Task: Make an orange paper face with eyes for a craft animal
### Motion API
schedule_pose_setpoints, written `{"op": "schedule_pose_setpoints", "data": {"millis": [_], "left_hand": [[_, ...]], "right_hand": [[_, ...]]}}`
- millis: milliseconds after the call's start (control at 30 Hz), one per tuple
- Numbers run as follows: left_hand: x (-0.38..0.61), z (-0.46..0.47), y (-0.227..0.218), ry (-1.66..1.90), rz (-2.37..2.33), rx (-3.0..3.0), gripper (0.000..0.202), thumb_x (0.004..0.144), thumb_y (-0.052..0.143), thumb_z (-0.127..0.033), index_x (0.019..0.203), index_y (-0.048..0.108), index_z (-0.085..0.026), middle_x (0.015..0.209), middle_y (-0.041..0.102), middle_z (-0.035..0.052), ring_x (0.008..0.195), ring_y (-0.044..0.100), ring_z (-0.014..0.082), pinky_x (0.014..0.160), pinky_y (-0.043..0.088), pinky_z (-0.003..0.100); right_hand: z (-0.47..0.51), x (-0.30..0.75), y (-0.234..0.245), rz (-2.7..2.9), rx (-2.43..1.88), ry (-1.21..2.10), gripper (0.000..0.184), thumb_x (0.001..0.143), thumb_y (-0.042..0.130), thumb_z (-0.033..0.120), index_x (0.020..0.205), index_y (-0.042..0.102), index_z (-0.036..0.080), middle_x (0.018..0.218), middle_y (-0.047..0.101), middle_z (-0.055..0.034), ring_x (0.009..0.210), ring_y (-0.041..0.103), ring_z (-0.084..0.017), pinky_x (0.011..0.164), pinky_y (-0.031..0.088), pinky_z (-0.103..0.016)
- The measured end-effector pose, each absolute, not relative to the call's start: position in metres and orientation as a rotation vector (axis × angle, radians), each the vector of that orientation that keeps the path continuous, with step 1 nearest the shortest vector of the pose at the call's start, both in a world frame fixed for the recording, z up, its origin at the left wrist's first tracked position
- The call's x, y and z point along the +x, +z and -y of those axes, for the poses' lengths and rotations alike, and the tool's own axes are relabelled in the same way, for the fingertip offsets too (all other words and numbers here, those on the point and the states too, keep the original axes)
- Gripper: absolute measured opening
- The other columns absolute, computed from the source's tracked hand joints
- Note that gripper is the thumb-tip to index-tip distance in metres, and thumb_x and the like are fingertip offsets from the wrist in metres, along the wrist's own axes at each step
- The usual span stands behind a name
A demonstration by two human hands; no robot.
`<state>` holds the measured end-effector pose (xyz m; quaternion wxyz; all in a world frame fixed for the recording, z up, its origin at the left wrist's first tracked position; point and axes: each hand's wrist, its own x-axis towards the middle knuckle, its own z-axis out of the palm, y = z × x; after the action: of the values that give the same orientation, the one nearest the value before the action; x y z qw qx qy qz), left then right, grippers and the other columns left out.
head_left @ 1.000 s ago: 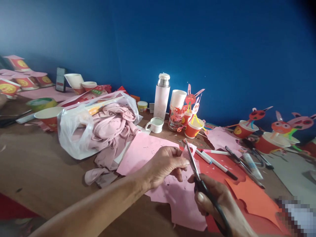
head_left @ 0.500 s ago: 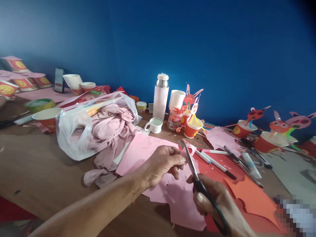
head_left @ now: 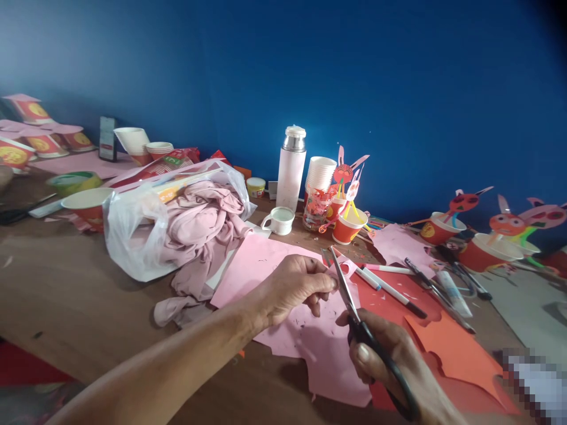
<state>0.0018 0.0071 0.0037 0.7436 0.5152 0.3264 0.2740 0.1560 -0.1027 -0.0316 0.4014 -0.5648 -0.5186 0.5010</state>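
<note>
My left hand (head_left: pixel 296 289) pinches a small piece of pink paper (head_left: pixel 344 269) between finger and thumb. My right hand (head_left: pixel 381 360) grips black-handled scissors (head_left: pixel 364 333), their steel blades (head_left: pixel 343 283) open and reaching up to that piece. Beneath both hands lies a large, ragged sheet of pink paper (head_left: pixel 328 366), with another pink sheet (head_left: pixel 261 262) beyond it. To the right are a red paper sheet (head_left: pixel 390 289) and a cut orange paper shape (head_left: pixel 452 354). Small paper scraps dot the sheets.
A white plastic bag (head_left: pixel 133 242) holds pink cloth (head_left: pixel 199 236) on the wooden table (head_left: pixel 66 283). Behind stand a steel-topped flask (head_left: pixel 290 168), stacked paper cups (head_left: pixel 319 174) and a white mug (head_left: pixel 279 221). Markers (head_left: pixel 392 293) lie right; paper-cup animals (head_left: pixel 489 251) line the blue wall (head_left: pixel 398 88).
The whole view has shifted slightly as my head moved. Both hands stay nearly in place, and the scissor blades remain at the small pink piece.
</note>
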Motion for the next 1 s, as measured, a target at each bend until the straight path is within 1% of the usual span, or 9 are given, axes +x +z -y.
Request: {"op": "schedule_pose_setpoints", "data": {"millis": [167, 300, 433, 533, 667, 800, 1000], "left_hand": [[0.002, -0.0081, 0.0044, 0.601, -0.712, 1.11, 0.006, 0.061, 0.058, -0.013, 0.056, 0.055, -0.011, 0.048, 0.049, -0.0035, 0.039, 0.04, 0.0046, 0.036, 0.039, 0.019], [0.0009, -0.0088, 0.004, 0.59, -0.705, 1.114, 0.006, 0.061, 0.057, -0.012, 0.056, 0.056, -0.011, 0.047, 0.048, -0.0042, 0.038, 0.039, 0.0041, 0.036, 0.04, 0.018], [-0.001, -0.0104, 0.0037, 0.569, -0.703, 1.135, 0.005, 0.061, 0.058, -0.012, 0.056, 0.056, -0.012, 0.046, 0.047, -0.0045, 0.039, 0.04, 0.0042, 0.035, 0.04, 0.017], [-0.0023, -0.0128, 0.0029, 0.549, -0.701, 1.136, 0.004, 0.059, 0.059, -0.015, 0.057, 0.056, -0.012, 0.045, 0.047, -0.0045, 0.039, 0.04, 0.0045, 0.035, 0.04, 0.017], [-0.0035, -0.0148, 0.0016, 0.507, -0.655, 1.11, 0.01, 0.06, 0.061, -0.021, 0.062, 0.057, -0.012, 0.052, 0.05, -0.0025, 0.043, 0.044, 0.0062, 0.037, 0.042, 0.019], [-0.0022, -0.0127, 0.0, 0.478, -0.628, 1.125, 0.015, 0.064, 0.062, -0.026, 0.063, 0.057, -0.012, 0.054, 0.052, -0.0018, 0.045, 0.045, 0.0072, 0.038, 0.04, 0.019], [0.0022, -0.009, -0.0043, 0.552, -0.656, 1.098, 0.015, 0.061, 0.064, -0.025, 0.063, 0.056, -0.012, 0.053, 0.052, -0.0029, 0.043, 0.044, 0.0062, 0.04, 0.038, 0.02]], "right_hand": [[0.1026, 0.1528, -0.0305, 1.255, -1.42, 1.265, 0.053, 0.068, 0.061, 0.057, 0.099, 0.056, 0.015, 0.057, 0.039, 0.0049, 0.05, 0.035, -0.009, 0.047, 0.03, -0.024], [0.1027, 0.1528, -0.0311, 1.248, -1.483, 1.242, 0.056, 0.066, 0.063, 0.057, 0.102, 0.056, 0.014, 0.06, 0.042, 0.0036, 0.051, 0.037, -0.009, 0.048, 0.032, -0.024], [0.1029, 0.1532, -0.0313, 1.227, -1.516, 1.251, 0.056, 0.065, 0.063, 0.058, 0.1, 0.057, 0.015, 0.06, 0.042, 0.0037, 0.049, 0.037, -0.009, 0.046, 0.031, -0.024], [0.1024, 0.1527, -0.0308, 1.238, -1.535, 1.239, 0.055, 0.065, 0.063, 0.058, 0.099, 0.058, 0.015, 0.059, 0.043, 0.0035, 0.049, 0.039, -0.01, 0.046, 0.032, -0.024], [0.1008, 0.1521, -0.0305, 1.23, -1.494, 1.241, 0.054, 0.064, 0.063, 0.058, 0.097, 0.058, 0.015, 0.057, 0.043, 0.0039, 0.048, 0.039, -0.01, 0.046, 0.032, -0.024], [0.0998, 0.1538, -0.0317, 1.225, -1.465, 1.224, 0.051, 0.066, 0.063, 0.057, 0.095, 0.059, 0.015, 0.056, 0.043, 0.0038, 0.047, 0.039, -0.01, 0.045, 0.033, -0.024], [0.0995, 0.158, -0.0335, 1.294, -1.432, 1.251, 0.048, 0.071, 0.061, 0.054, 0.099, 0.057, 0.015, 0.056, 0.044, 0.0042, 0.048, 0.04, -0.009, 0.046, 0.034, -0.022]]}}
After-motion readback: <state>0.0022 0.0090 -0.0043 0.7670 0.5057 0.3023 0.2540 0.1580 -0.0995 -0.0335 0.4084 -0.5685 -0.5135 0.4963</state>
